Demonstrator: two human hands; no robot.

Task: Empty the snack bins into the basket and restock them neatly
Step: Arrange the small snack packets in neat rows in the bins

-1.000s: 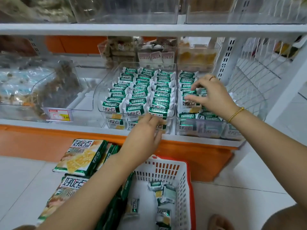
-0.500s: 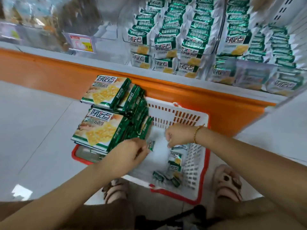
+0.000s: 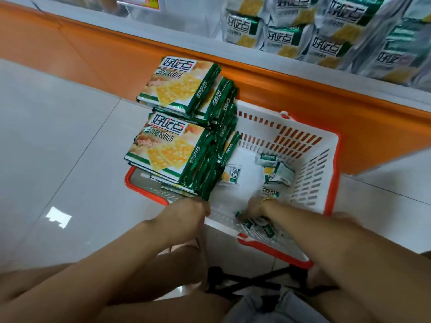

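A white basket with an orange rim (image 3: pixel 311 159) stands on the floor against the shelf base. Large green snack bags (image 3: pixel 168 150) are stacked across its left half. Several small green-and-white packets (image 3: pixel 277 173) lie loose on its bottom, with more heaped at the near wall (image 3: pixel 262 226). My left hand (image 3: pixel 186 212) is curled at the basket's near left edge, touching the near corner of the bag stack. My right hand (image 3: pixel 253 209), with a gold bracelet, reaches down among the near packets; its fingers are blurred and hidden. Clear shelf bins above hold rows of the same packets (image 3: pixel 286 36).
An orange shelf base (image 3: pixel 279 94) runs behind the basket. A price tag (image 3: pixel 142 1) hangs on an emptier clear bin at the top left. Pale tiled floor (image 3: pixel 70 148) spreads to the left. My knees and a black strap (image 3: pixel 256 280) are just below the basket.
My hands dropped from the shelf bins into the basket. Since half a second ago both have drawn toward its near wall, the right from the middle, and the view has tilted further down.
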